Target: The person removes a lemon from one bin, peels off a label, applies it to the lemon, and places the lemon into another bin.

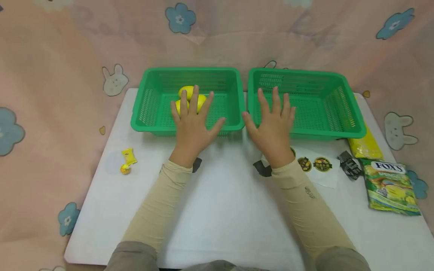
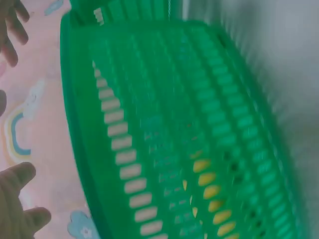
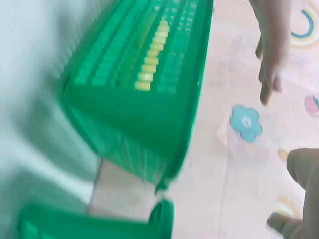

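Observation:
Two green slotted baskets stand side by side at the back of a white board. The left basket (image 1: pixel 145 113) holds two yellow lemons (image 1: pixel 187 91), partly hidden by my left hand (image 1: pixel 193 120). That hand hovers flat, fingers spread, over the basket's front rim and holds nothing. My right hand (image 1: pixel 272 124) is spread the same way over the front left part of the right basket (image 1: pixel 339 109), which looks empty. In the left wrist view the left basket (image 2: pixel 164 124) fills the frame, blurred. In the right wrist view the basket (image 3: pixel 144 89) is blurred too.
A small yellow candy wrapper (image 1: pixel 129 156) and a round yellow sweet (image 1: pixel 125 169) lie at the board's left. At the right lie a Fox's candy bag (image 1: pixel 390 186), a yellow packet (image 1: pixel 366 145), a black wrapper (image 1: pixel 349 165) and round stickers (image 1: pixel 322 164). Pink patterned cloth surrounds the board.

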A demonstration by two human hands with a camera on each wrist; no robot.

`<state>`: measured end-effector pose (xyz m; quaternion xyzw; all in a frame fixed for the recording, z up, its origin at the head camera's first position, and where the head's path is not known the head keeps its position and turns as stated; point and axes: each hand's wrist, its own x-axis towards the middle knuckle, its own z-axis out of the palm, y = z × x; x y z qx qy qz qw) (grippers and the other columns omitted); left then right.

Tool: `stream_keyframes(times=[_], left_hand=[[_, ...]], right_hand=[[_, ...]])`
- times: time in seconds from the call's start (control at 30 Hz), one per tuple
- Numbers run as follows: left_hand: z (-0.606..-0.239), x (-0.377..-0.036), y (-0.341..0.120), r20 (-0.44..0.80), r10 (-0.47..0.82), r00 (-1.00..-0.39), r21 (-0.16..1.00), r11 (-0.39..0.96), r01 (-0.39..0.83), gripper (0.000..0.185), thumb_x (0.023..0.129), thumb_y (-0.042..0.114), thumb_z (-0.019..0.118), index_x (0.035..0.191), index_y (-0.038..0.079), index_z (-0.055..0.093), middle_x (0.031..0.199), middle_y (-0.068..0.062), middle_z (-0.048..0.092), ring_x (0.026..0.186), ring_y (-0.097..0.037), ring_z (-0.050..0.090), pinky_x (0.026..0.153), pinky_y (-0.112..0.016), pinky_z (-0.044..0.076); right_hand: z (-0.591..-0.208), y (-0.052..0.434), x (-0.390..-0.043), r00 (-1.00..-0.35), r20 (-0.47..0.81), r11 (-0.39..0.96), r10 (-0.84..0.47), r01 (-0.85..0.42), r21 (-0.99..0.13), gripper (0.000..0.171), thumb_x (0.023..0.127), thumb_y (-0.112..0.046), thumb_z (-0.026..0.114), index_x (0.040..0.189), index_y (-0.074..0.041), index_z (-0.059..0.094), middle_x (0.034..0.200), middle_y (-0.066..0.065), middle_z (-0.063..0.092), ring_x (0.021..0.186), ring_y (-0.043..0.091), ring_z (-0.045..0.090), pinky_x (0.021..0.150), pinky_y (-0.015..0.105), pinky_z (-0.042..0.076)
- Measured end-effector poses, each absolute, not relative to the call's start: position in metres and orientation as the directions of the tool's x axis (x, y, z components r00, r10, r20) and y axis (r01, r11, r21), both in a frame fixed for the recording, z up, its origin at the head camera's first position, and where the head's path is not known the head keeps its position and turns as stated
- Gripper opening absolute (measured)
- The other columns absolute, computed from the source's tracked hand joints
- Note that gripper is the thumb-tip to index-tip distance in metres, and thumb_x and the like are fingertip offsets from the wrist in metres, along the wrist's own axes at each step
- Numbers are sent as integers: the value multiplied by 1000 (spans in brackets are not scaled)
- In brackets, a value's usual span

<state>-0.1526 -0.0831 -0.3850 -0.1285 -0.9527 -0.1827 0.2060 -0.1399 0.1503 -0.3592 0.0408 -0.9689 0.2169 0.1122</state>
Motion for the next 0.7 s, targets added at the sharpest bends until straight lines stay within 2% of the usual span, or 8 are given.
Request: stream_keyframes(times=[0.1, 0.2, 0.37, 0.43, 0.53, 0.7], left_hand=[[-373, -164, -98, 366, 148, -919, 341, 897, 280, 77, 103, 67, 51, 168, 31, 32, 178, -7, 7, 162, -35, -4, 123, -67, -8], [-360, -182, -117, 282, 127, -951, 377, 897, 231, 78, 104, 65, 51, 170, 31, 28, 178, -8, 7, 162, -35, -2, 124, -66, -7], [-345, -220, -141, 87, 141, -986, 395, 904, 164, 80, 104, 63, 53, 171, 34, 19, 177, -9, 2, 161, -39, 3, 125, -67, 0], [-341, -234, -149, 0, 152, -988, 424, 895, 138, 81, 104, 61, 55, 171, 35, 18, 177, -8, 0, 161, -39, 3, 125, -67, 4], [-338, -251, -159, -126, 165, -978, 517, 852, 77, 80, 105, 53, 60, 171, 33, 20, 178, -7, 0, 161, -37, 3, 125, -66, 8], [-343, -269, -174, -338, 141, -931, 619, 778, -107, 72, 105, 38, 65, 168, 21, 34, 176, -9, 16, 159, -37, 16, 125, -60, 22]], right_hand=[[-363, 136, -142, -976, 201, 881, -89, -171, -441, 82, 104, -67, 52, 171, -30, 23, 175, 21, 2, 159, 46, -5, 125, 67, -1], [-370, 121, -142, -979, 143, 852, -143, -195, -485, 82, 103, -65, 56, 170, -33, 23, 173, 28, 3, 158, 50, -2, 124, 69, 6], [-381, 106, -137, -983, 66, 824, -171, -180, -537, 74, 106, -58, 57, 169, -39, 24, 172, 30, 2, 158, 49, 3, 116, 73, 30], [-383, 103, -134, -984, 67, 815, -165, -174, -553, 69, 107, -54, 58, 168, -39, 29, 172, 31, 5, 157, 49, 6, 111, 72, 38], [-384, 99, -132, -984, 95, 801, -148, -176, -573, 59, 108, -45, 60, 164, -33, 43, 169, 34, 14, 155, 50, 13, 110, 71, 40], [-389, 93, -131, -980, 151, 787, -129, -194, -586, 41, 108, -36, 63, 147, -23, 64, 163, 37, 29, 150, 53, 24, 110, 67, 42]])
